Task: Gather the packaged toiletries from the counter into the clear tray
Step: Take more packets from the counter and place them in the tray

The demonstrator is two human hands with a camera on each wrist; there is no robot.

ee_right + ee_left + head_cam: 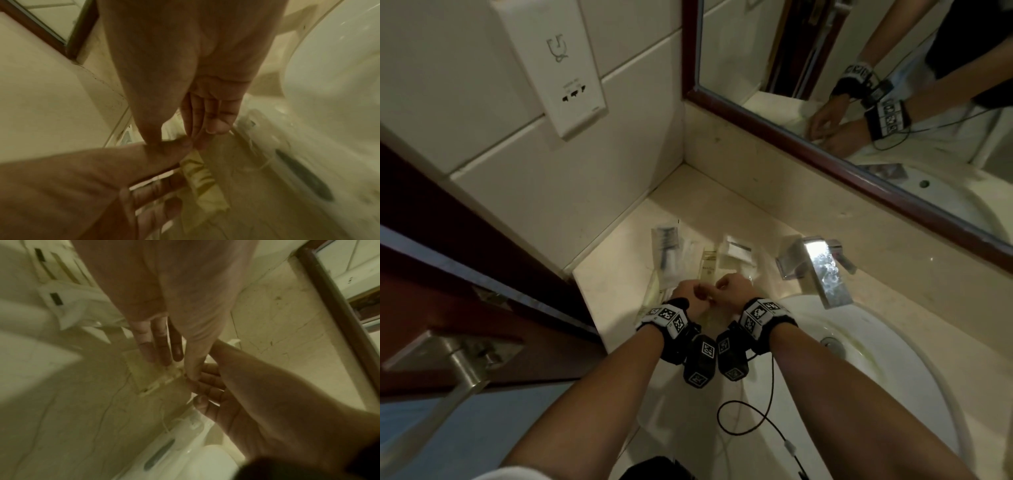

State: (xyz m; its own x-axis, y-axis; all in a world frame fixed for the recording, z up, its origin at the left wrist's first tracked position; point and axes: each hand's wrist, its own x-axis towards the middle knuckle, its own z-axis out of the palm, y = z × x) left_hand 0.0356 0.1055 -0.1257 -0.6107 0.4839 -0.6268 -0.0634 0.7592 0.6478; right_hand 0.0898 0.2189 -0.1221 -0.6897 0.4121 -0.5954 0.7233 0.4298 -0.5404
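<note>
Both hands, left hand [690, 294] & right hand [732, 286], pinch one yellowish sachet [202, 183] over clear tray [654, 294]; slick film may slip w/ loosened pinch.

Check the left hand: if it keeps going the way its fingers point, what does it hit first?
Most likely the yellowish packet it already touches. The left hand points away from the body, with the right hand pinching the same packet beside it. Beyond lie more packets on the counter; depth is unclear.
</note>
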